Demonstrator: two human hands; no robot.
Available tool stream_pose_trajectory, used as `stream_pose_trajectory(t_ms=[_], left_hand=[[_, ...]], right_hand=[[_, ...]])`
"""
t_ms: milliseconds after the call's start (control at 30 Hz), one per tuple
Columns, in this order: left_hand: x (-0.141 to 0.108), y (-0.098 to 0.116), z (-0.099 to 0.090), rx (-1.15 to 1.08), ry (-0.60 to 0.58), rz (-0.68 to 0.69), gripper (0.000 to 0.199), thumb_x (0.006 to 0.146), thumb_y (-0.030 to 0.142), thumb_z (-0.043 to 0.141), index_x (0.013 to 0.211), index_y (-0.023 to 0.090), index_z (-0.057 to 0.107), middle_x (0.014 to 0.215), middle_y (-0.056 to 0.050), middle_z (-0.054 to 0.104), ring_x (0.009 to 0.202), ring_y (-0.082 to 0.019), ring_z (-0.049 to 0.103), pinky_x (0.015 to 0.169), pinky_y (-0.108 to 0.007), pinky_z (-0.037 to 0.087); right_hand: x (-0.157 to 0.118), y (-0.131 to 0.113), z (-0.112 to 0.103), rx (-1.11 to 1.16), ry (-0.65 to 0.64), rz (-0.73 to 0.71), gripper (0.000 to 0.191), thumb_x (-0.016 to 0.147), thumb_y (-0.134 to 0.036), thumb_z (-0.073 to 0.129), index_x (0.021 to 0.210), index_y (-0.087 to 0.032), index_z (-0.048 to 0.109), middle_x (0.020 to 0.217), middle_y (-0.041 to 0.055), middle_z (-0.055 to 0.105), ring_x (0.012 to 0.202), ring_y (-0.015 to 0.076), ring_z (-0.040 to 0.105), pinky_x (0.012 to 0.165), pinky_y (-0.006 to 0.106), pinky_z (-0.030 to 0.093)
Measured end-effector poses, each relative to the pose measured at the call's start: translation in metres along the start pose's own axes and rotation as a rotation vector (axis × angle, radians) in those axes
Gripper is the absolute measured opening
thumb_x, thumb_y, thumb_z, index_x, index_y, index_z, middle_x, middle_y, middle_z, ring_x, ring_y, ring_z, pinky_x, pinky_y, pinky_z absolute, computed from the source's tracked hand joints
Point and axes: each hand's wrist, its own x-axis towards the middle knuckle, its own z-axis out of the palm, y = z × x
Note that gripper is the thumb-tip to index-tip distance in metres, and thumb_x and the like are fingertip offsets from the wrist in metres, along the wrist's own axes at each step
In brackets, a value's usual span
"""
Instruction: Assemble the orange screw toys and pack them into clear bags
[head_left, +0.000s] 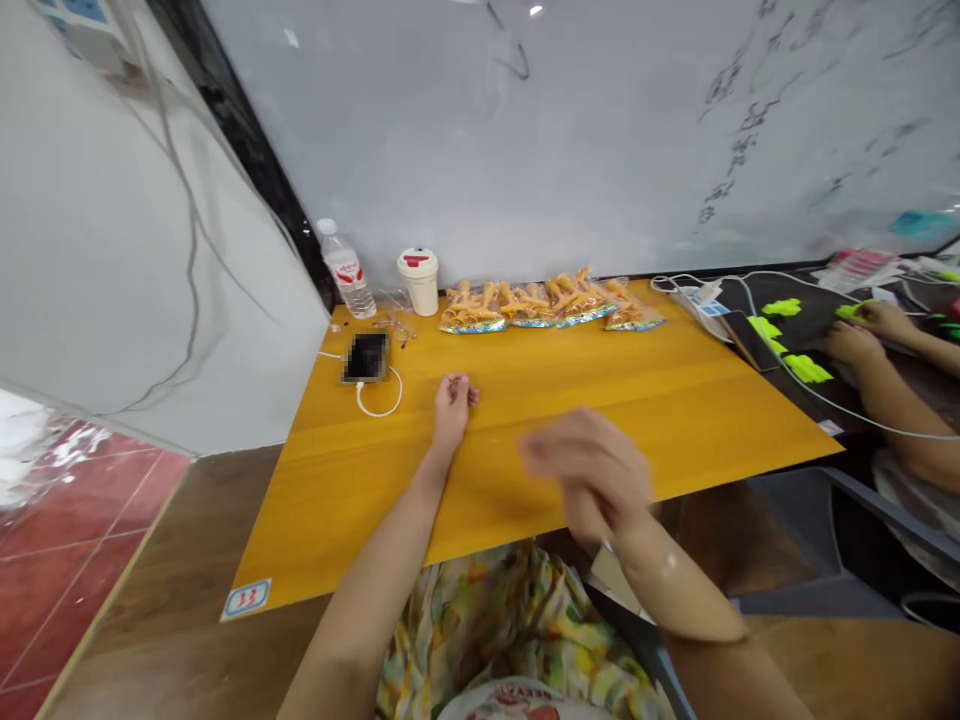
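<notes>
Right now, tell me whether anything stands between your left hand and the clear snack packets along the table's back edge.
Nothing visible does. Beyond your left hand, only the yellow wooden tabletop lies before the snack packets; the phone and its white cable sit off to the left of that line.

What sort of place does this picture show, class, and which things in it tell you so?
Probably a shared workroom: a yellow desk, a phone on a cable, and another person's hands alongside.

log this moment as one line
left hand: empty, resting on yellow wooden table | right hand: blurred, above table | beyond: clear bags of orange snacks
</notes>
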Motion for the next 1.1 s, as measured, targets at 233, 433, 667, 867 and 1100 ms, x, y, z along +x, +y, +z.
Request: stream_pose_trajectory(t_ms=[233, 433, 667, 867, 1100], left_hand=[[0.003, -0.002, 0.005, -0.002, -0.040, 0.003, 0.039, 0.084, 0.055, 0.065, 0.098, 0.020, 0.054, 0.069, 0.002, 0.063, 0.059, -0.011, 0.059, 0.058, -0.023, 0.043], [0.005, -0.003, 0.006, 0.016, -0.055, -0.022, 0.042, 0.083, 0.058, 0.065, 0.099, 0.020, 0.054, 0.069, 0.002, 0.064, 0.059, -0.011, 0.059, 0.059, -0.023, 0.045], [0.005, -0.002, 0.006, 0.013, -0.052, -0.005, 0.040, 0.084, 0.056, 0.065, 0.099, 0.020, 0.054, 0.071, 0.001, 0.063, 0.060, -0.011, 0.059, 0.060, -0.024, 0.046], [0.011, -0.009, 0.008, -0.028, 0.015, 0.006, 0.039, 0.084, 0.055, 0.066, 0.095, 0.019, 0.055, 0.088, -0.003, 0.065, 0.074, -0.012, 0.064, 0.069, -0.025, 0.053], [0.021, -0.004, -0.012, -0.121, 0.196, -0.040, 0.033, 0.089, 0.050, 0.062, 0.098, 0.021, 0.050, 0.101, -0.004, 0.064, 0.085, -0.012, 0.066, 0.082, -0.026, 0.055]], right_hand=[[0.082, 0.210, 0.021, -0.792, -0.299, 0.310, 0.038, 0.095, -0.017, 0.043, 0.123, -0.013, 0.069, 0.153, 0.0189, 0.046, 0.141, 0.0334, 0.037, 0.114, 0.055, 0.032], [0.100, 0.270, 0.036, -0.995, -0.496, 0.360, 0.046, 0.099, -0.015, 0.033, 0.133, -0.005, 0.062, 0.158, 0.0186, 0.039, 0.147, 0.0333, 0.028, 0.120, 0.058, 0.017], [0.105, 0.260, 0.042, -0.978, -0.506, 0.418, 0.048, 0.102, -0.020, 0.030, 0.122, -0.001, 0.069, 0.135, 0.0262, 0.060, 0.134, 0.0353, 0.042, 0.105, 0.049, 0.039], [0.059, 0.191, 0.054, -0.945, -0.533, 0.421, 0.046, 0.104, -0.027, 0.033, 0.115, -0.009, 0.074, 0.127, 0.0224, 0.065, 0.127, 0.0333, 0.049, 0.102, 0.048, 0.043], [0.025, 0.123, 0.065, -0.238, -0.361, 0.174, 0.035, 0.102, -0.031, 0.045, 0.128, -0.020, 0.066, 0.126, 0.0088, 0.070, 0.118, 0.0198, 0.062, 0.105, 0.035, 0.046]])
